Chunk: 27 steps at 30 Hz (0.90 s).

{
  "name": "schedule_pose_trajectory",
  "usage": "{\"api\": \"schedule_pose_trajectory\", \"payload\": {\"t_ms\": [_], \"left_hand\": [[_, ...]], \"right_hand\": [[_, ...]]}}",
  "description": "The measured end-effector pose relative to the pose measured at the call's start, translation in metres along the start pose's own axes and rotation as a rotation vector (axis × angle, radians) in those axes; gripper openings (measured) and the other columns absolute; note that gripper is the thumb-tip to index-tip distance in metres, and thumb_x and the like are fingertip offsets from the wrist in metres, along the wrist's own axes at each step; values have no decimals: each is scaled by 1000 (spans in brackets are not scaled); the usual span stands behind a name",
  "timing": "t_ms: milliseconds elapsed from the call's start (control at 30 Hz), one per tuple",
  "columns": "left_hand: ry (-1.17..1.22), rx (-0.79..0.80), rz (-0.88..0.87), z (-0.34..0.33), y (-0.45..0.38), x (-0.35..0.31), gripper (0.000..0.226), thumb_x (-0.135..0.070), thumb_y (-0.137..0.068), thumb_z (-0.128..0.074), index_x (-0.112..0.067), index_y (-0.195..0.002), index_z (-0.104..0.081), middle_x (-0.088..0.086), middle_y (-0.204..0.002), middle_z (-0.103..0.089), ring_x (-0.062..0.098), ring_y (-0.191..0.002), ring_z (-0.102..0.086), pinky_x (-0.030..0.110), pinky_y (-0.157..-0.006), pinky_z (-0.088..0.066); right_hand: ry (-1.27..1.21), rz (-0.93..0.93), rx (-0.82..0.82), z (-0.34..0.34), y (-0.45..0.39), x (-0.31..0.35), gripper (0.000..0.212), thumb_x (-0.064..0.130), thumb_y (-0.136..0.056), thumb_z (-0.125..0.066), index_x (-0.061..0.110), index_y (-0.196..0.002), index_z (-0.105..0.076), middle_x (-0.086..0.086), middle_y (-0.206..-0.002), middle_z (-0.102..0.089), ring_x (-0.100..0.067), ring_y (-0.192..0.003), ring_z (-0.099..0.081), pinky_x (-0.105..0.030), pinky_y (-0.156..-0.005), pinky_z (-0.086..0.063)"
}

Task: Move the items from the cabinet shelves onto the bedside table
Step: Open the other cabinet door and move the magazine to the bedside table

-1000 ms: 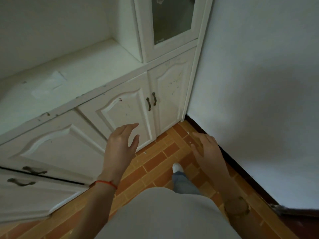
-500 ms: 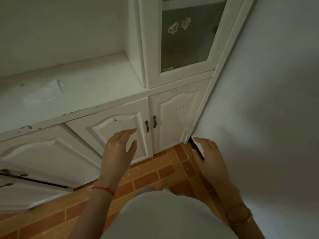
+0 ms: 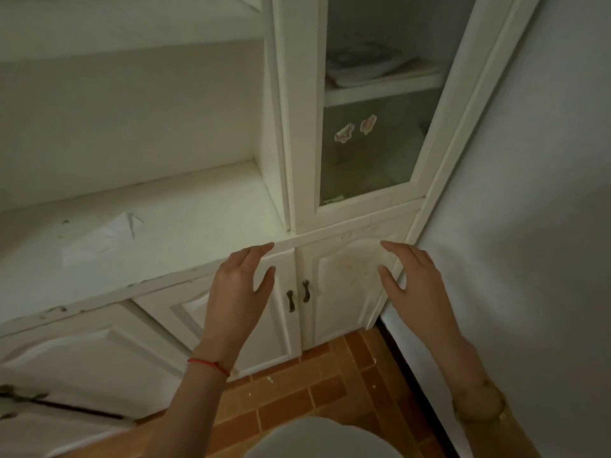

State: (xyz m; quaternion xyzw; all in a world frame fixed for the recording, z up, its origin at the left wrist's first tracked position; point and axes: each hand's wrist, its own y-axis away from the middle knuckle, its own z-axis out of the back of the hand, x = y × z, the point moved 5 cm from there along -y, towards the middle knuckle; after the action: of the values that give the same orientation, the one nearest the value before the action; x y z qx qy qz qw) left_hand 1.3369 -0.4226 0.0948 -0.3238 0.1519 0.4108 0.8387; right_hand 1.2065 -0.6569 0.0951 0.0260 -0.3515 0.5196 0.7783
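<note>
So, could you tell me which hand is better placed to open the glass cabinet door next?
Probably the right hand: it hangs open below the glass door, nearer its wall-side edge. The left hand sits further left, under the frame. No handle shows on the door, so this is tentative.

Glass door (image 3: 373, 153): top cut off by upper edge. Shelf contents (image 3: 363, 69) behind glass: pale, blurred, kind not discernible. Stickers (image 3: 355, 128) on glass: design too small to read. Drawer handles (image 3: 16, 396): cut by left edge. Forearms run out bottom edge.
</note>
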Motion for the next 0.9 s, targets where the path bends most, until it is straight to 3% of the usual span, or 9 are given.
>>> {"api": "schedule_pose_trajectory", "payload": {"t_ms": [200, 233, 367, 500, 600, 700, 900], "left_hand": [[69, -207, -88, 35, -95, -29, 40, -17, -91, -66, -17, -131, -60, 2, -120, -66, 20, -113, -61, 40, -97, -51], [83, -240, -104, 42, -109, -36, 40, -17, -91, -66, -17, -131, -59, 2, -120, -66, 20, -113, -61, 40, -97, -51], [107, -352, -174, 72, -161, -62, 43, -19, -91, -66, -16, -133, -58, 2, -123, -65, 20, -115, -60, 40, -99, -50], [124, -440, -219, 91, -195, -79, 44, -20, -90, -68, -15, -133, -57, 3, -124, -65, 21, -112, -62, 42, -97, -52], [148, -467, -228, 97, -209, -86, 45, -23, -91, -67, -18, -134, -56, -1, -126, -63, 17, -112, -61, 31, -98, -50], [154, -473, -234, 98, -218, -90, 46, -23, -91, -67, -20, -135, -54, -3, -125, -63, 12, -110, -59, 22, -96, -45], [205, -445, -244, 92, -229, -92, 46, -21, -91, -66, -18, -135, -54, -5, -118, -64, 7, -104, -60, 27, -93, -52]], "right_hand": [[-32, 224, -224, 61, -102, 73, 38, 20, -93, -59, 16, -131, -55, 0, -126, -58, -8, -117, -47, -6, -98, -27], [-41, 269, -264, 72, -118, 87, 38, 20, -92, -60, 16, -130, -55, -1, -125, -59, -9, -116, -48, -7, -99, -29], [-106, 399, -377, 115, -175, 144, 40, 22, -92, -60, 16, -131, -54, -1, -124, -59, -19, -114, -53, -32, -100, -44], [-154, 498, -490, 149, -218, 193, 39, 23, -92, -58, 16, -131, -53, 2, -119, -56, -14, -111, -53, -38, -100, -45], [-197, 545, -547, 165, -243, 222, 40, 23, -92, -59, 16, -131, -54, 7, -113, -54, -8, -104, -53, -40, -97, -47], [-250, 573, -529, 166, -260, 242, 43, 24, -92, -59, 15, -133, -52, 3, -117, -56, -7, -101, -54, -31, -94, -49], [-365, 601, -560, 160, -271, 259, 35, 14, -87, -64, 13, -122, -57, 5, -105, -49, 3, -84, -52, -14, -84, -47]]}}
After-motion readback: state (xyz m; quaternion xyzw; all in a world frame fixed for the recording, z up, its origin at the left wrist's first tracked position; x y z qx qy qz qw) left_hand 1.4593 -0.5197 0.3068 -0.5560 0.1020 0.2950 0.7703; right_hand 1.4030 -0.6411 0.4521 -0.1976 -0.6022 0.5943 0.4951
